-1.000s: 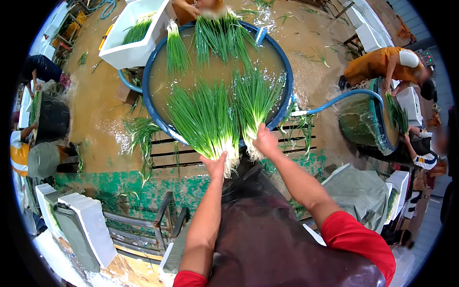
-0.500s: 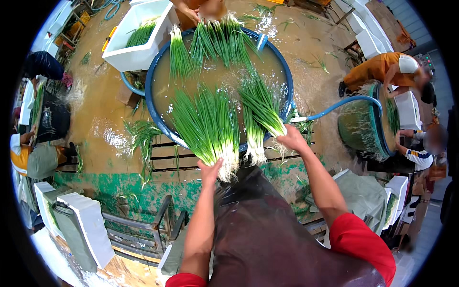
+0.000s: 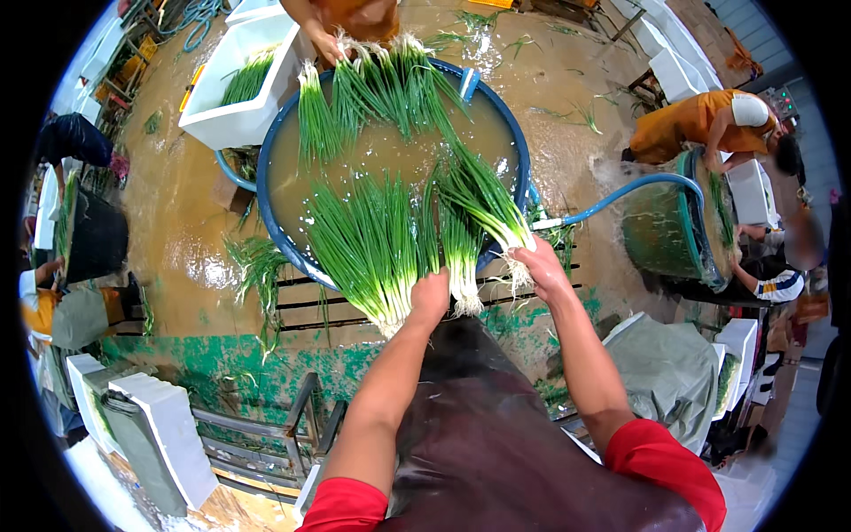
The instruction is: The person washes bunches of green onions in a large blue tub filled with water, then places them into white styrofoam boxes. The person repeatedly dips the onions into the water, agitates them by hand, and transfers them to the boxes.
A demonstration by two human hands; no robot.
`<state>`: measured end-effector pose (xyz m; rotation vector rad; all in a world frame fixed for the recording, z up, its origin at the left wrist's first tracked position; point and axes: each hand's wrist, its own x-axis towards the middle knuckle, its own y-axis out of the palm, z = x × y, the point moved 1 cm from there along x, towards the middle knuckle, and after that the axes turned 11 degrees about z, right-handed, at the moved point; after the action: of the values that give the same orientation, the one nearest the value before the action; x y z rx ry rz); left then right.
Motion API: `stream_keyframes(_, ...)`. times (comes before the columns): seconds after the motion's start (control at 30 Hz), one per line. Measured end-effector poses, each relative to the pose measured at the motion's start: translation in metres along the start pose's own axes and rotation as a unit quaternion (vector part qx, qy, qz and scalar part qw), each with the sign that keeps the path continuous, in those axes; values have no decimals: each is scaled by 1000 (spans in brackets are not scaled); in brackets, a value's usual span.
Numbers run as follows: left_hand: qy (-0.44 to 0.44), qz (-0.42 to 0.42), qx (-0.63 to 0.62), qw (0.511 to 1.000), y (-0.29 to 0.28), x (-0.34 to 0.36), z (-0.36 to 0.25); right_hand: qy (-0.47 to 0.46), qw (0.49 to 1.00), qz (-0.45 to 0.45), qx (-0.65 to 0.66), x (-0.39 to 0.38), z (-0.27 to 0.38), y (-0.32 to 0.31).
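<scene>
In front of me stands a round blue tub (image 3: 265, 208) of muddy water. Over its near rim lies a wide bunch of green onions (image 3: 368, 244), roots toward me. At the right edge of that bunch my left hand (image 3: 432, 294) is closed around some green onion stalks. A smaller green onion bunch (image 3: 461, 253) rests just right of it, white ends over the rim. My right hand (image 3: 541, 268) grips the root end of another green onion bundle (image 3: 486, 199), whose leaves slant up and left over the water.
Across the tub, a co-worker's hand (image 3: 330, 49) touches more green onions (image 3: 368, 84) on the far rim. A white box (image 3: 217, 124) stands at the far left. From the tub's right side runs a blue hose (image 3: 612, 199) to a green tub (image 3: 660, 222), where people work.
My left hand has moved right, from the big bunch's root ends to stalks at its right edge. My right hand still holds its bundle, slightly lower. The co-worker's body has shifted.
</scene>
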<state>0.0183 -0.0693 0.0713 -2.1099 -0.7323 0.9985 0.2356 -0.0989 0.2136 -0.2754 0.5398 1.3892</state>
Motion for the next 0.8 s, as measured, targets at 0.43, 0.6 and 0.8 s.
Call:
stream_keyframes(0.43, -83, -127, -734, 662, 39, -85, 16, 104, 981, 71, 148, 19, -147, 99)
stream_keyframes(0.6, -90, 98, -531, 837, 34, -130, 35, 119, 987, 70, 83, 16, -210, 94)
stream_keyframes(0.8, -143, -36, -655, 741, -17, -150, 88, 64, 930, 23, -361, -17, -135, 58)
